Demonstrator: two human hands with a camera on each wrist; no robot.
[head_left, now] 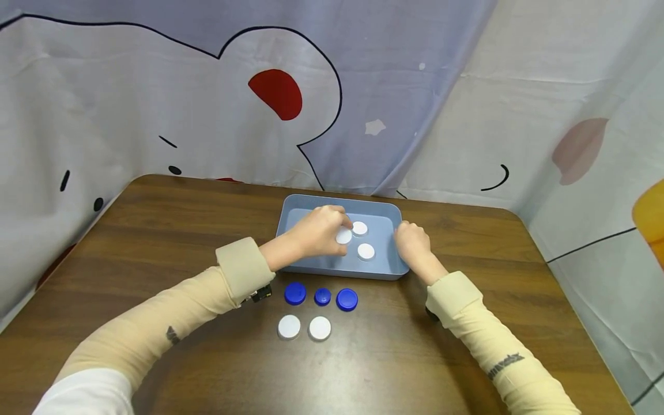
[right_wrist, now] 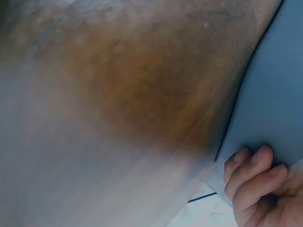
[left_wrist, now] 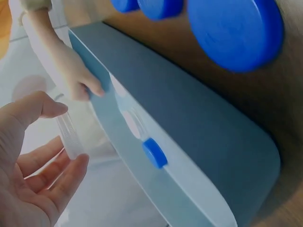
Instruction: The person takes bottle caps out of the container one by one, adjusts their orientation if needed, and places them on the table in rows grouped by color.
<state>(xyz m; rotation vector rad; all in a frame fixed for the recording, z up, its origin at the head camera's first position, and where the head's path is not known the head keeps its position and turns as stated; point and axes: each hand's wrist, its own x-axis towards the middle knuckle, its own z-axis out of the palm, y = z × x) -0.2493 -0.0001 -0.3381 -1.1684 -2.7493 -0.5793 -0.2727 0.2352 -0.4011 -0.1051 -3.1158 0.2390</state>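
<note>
White cap above tray, blue caps outside

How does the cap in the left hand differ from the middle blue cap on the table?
The held cap is white; the middle cap is blue. The left hand grips the held cap, while the middle cap lies flat on the table. Both look round.

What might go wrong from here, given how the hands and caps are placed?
The left hand holds a white cap by its edge, so it might slip and land on the loose caps in the tray. The right hand grips the tray's end; a tug might shift it.
</note>
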